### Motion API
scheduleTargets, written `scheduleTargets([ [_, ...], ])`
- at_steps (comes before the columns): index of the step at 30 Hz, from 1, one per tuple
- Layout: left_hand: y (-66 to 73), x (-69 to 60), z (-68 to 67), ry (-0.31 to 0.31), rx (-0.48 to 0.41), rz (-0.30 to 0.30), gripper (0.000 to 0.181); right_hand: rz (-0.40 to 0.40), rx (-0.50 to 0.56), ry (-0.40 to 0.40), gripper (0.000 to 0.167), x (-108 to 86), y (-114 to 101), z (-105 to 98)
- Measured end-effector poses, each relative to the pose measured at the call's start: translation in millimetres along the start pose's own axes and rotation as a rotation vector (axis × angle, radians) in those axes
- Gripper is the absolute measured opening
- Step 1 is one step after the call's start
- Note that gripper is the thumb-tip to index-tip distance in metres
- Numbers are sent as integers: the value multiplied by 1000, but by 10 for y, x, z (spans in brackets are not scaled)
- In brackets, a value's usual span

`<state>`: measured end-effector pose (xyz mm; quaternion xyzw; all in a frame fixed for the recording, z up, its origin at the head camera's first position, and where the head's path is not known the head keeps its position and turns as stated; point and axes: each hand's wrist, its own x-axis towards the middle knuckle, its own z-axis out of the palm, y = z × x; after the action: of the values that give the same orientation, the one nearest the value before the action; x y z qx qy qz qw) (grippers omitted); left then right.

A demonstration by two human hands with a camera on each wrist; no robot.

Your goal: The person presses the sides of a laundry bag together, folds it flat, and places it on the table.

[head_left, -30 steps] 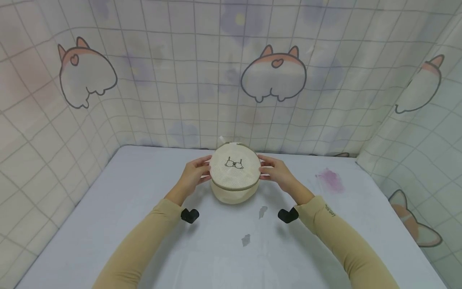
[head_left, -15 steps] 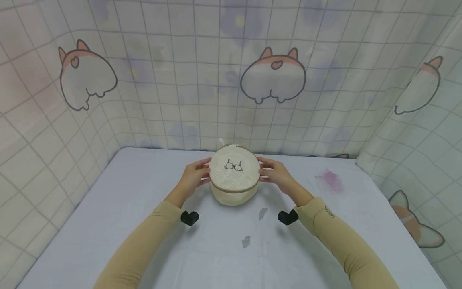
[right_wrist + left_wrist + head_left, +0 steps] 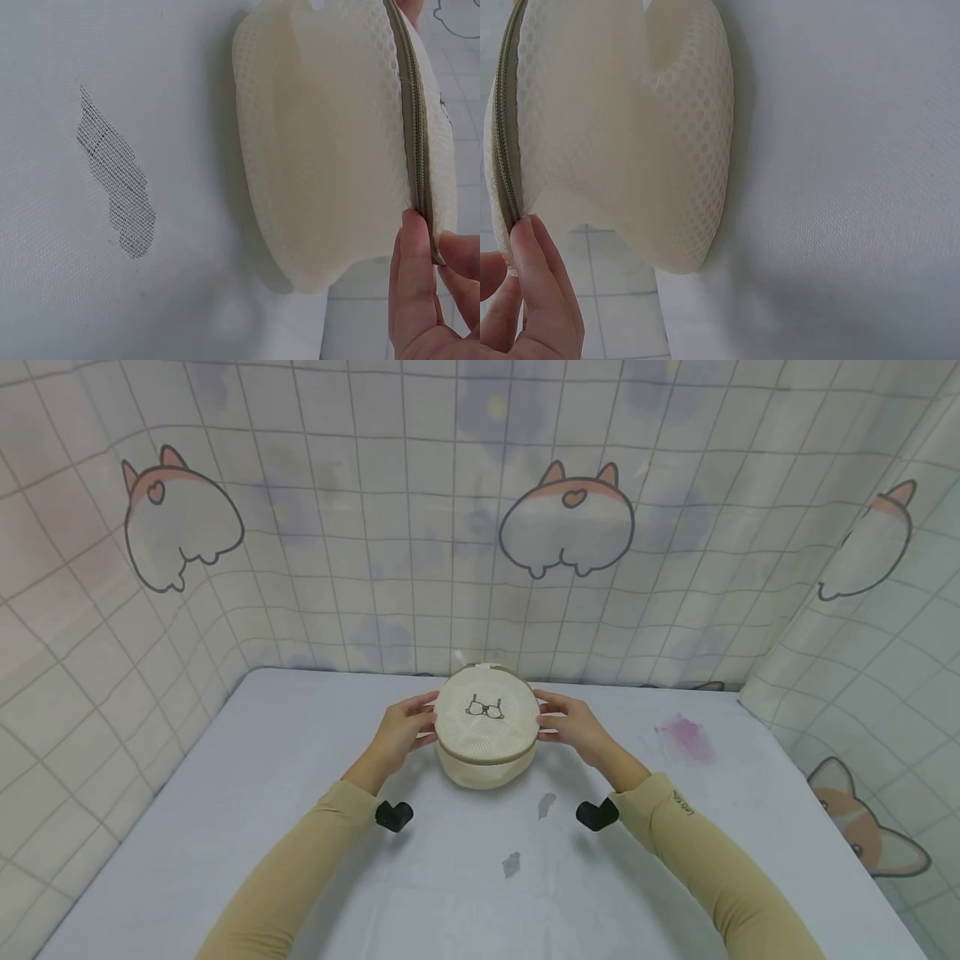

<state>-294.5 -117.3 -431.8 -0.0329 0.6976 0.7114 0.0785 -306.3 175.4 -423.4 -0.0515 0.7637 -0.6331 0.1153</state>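
White tabletop, pink stain; mesh bag before grid-print curtain.

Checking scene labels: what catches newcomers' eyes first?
A round mesh bag, glasses drawing on top, pinched at the rim by the left hand and right hand toward the back of the table. On the backdrop behind, cartoon animal rears. Right of the bag, a pink stain.

In head view, looking forward and down over worktop. In wrist views, facing mesh bag close up, turned sideways; shared by all three.
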Motion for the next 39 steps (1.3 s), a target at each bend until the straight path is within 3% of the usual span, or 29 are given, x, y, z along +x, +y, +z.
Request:
scheduleTargets([
  [21, 5, 29, -3, 10, 27, -13, 50, -42, -9, -22, 58, -39, -33, -7],
  [28, 6, 15, -8, 7, 43, -28, 51, 4, -31, -10, 59, 6, -32, 3],
  [39, -24, 20, -38, 7, 36, -32, 51, -9, -8, 0, 58, 43, 17, 39],
])
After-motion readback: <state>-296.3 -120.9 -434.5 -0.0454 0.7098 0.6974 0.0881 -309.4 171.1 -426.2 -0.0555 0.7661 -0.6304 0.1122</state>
